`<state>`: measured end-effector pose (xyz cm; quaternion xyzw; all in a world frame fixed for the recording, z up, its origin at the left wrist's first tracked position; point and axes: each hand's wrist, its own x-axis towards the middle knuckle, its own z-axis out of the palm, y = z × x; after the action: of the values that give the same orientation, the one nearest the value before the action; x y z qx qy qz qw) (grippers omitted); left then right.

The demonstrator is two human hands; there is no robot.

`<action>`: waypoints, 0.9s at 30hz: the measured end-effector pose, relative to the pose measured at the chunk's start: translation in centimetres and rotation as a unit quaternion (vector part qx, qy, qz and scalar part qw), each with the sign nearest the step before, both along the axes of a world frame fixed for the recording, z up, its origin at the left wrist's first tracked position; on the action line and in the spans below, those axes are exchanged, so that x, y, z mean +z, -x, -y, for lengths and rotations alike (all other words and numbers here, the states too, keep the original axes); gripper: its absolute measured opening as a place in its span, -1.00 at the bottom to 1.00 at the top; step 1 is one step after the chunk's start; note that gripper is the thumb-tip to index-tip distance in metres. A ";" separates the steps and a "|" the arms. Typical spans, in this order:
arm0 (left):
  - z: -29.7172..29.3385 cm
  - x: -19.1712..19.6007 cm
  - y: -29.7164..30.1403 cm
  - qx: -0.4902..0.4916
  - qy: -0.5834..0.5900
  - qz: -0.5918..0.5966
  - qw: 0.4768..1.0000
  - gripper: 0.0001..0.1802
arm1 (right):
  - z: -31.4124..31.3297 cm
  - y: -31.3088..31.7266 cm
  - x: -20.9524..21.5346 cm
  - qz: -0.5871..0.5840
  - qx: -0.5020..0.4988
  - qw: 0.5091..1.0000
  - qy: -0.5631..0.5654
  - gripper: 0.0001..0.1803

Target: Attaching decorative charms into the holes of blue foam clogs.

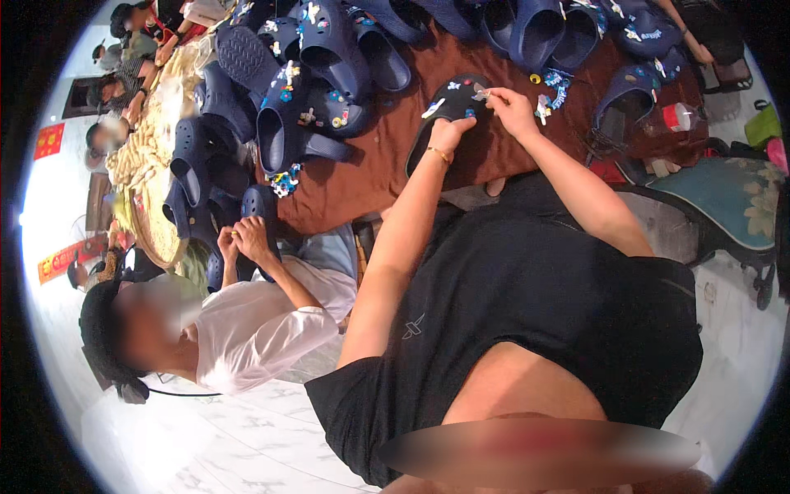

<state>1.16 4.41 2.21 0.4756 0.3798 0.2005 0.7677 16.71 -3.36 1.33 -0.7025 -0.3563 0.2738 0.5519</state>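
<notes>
The left hand [450,138] holds a black clog [453,99] in its fingers, while the right hand [513,112] pinches a small charm [481,95] close beside it.

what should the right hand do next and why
Probably bring the small piece onto the dark clog and press it in: the right hand pinches it close beside the clog's upper, the left hand holds the clog, and other charms sit on that upper.
</notes>
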 end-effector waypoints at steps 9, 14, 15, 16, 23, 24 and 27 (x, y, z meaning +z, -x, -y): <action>0.6 -1.2 -0.5 0.087 -0.223 -0.181 0.954 -0.59 | 0.6 0.7 0.4 -0.261 0.024 0.965 -0.015 -0.82; 0.6 -1.6 -0.7 0.092 -0.238 -0.213 0.943 -0.48 | 0.5 1.2 0.8 -0.283 0.057 0.957 0.002 -0.80; 0.6 -1.6 -0.7 0.097 -0.249 -0.198 0.943 -0.49 | 0.4 1.1 0.8 -0.275 0.069 0.959 -0.005 -0.82; 0.6 -1.6 -0.7 0.098 -0.251 -0.188 0.944 -0.50 | 0.3 1.0 0.8 -0.268 0.078 0.960 0.000 -0.83; 0.9 -1.0 -0.5 0.072 -0.255 -0.046 0.963 -0.71 | -1.1 0.1 0.0 -0.202 0.105 0.971 0.073 -0.84; 0.8 -0.9 -0.3 0.041 -0.267 -0.080 0.959 -0.71 | -1.3 0.1 -0.1 -0.145 0.117 0.981 0.053 -0.90; 0.9 -0.7 -0.3 0.058 -0.265 -0.004 0.962 -0.65 | -1.8 -0.6 0.0 -0.064 0.166 0.983 0.048 -0.85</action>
<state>1.42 3.50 1.48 0.6404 0.3426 0.3363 0.5996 17.30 -1.61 1.38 -0.6402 -0.4187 0.4226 0.4861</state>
